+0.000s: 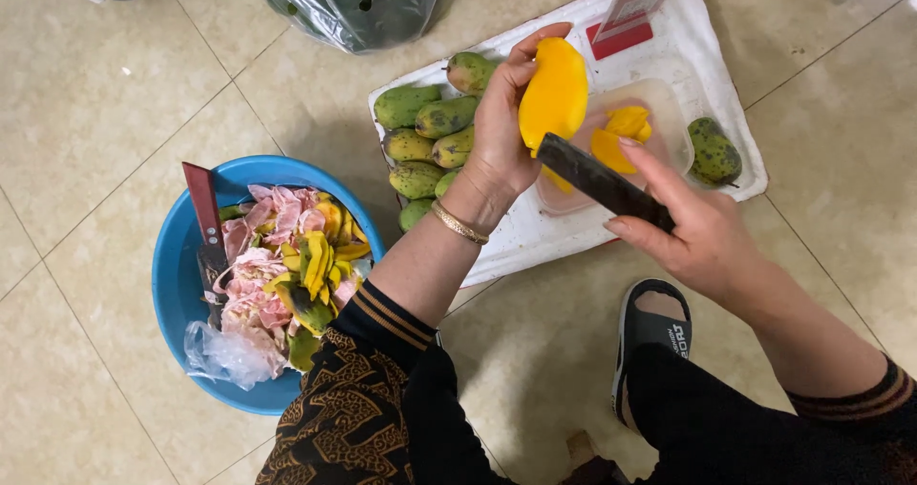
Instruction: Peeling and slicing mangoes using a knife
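Your left hand (501, 127) is closed around a peeled mango (554, 94), yellow and bare, and holds it up over the clear tub (669, 132) on the white board (697, 46). Your right hand (697, 227) grips the handle of a knife (597, 179), and the blade touches the near end of the fruit.

I think you are slicing flesh off the stone. To do it well, keep your left fingers behind the fruit, away from the edge, because the peeled surface looks slippery. Let the blade follow the flat side of the stone and push it away from your palm, not toward it. Keep the fruit above the tub, so the slice falls beside the yellow pieces (621, 132) already inside.

The green mangoes (420, 132) lie in a heap at the left of the board, and one more (714, 151) lies right of the tub. The blue basin (181, 275), well to the left, holds peels and a second knife (205, 227).
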